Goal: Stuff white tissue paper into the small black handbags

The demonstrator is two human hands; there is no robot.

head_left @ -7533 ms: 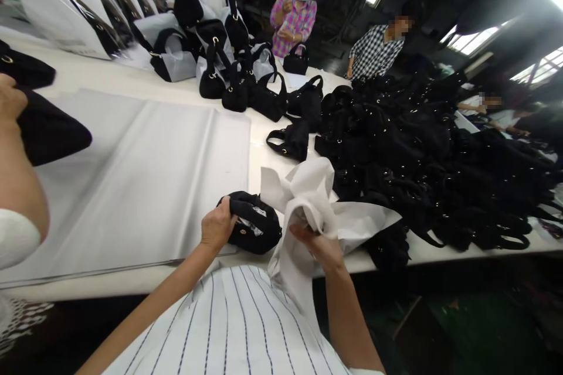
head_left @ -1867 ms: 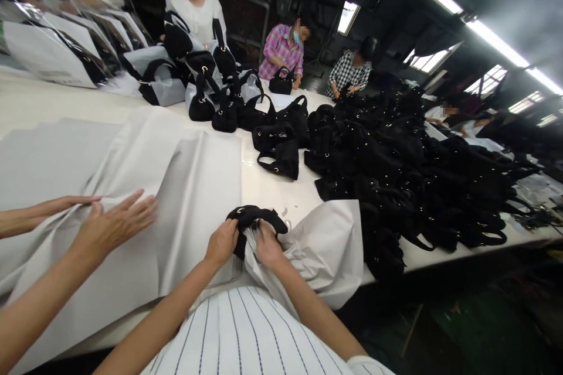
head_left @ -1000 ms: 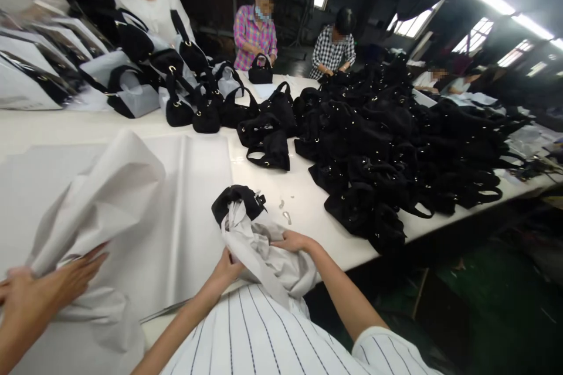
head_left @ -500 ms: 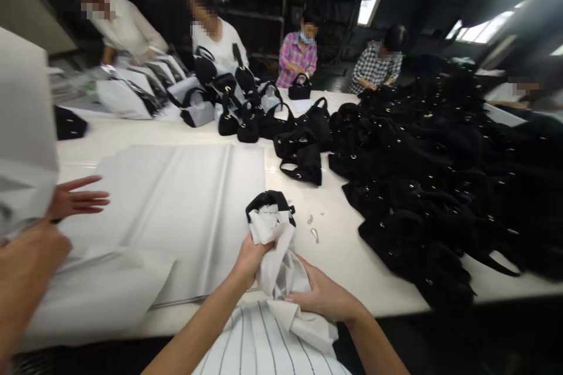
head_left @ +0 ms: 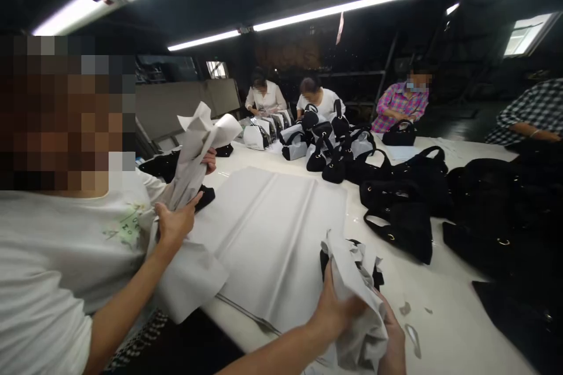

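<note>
A crumpled sheet of white paper (head_left: pixel 367 334) is bunched between my two hands, over the table's near side. My left hand (head_left: pixel 336 310) is closed on the paper from the left, its fingers partly blurred. On the right, my right hand (head_left: pixel 394 331) wraps round the same paper, with most of its fingers hidden behind it. Just beyond, a small black bag (head_left: pixel 324 259) shows its dark edges around the paper's upper end. Whether the paper's end is inside the bag is hard to make out.
Large white paper sheets (head_left: pixel 281 217) lie stacked on the white table (head_left: pixel 417 299). At left a co-worker (head_left: pixel 127 228) grips crumpled paper (head_left: pixel 187 170). Black bags (head_left: pixel 404 228) heap up at right. Several other people work along the far side.
The view has turned left and up, bringing the neighbouring co-worker into sight. That co-worker's paper is now bunched upright. My left hand has shifted onto the middle of my paper.
</note>
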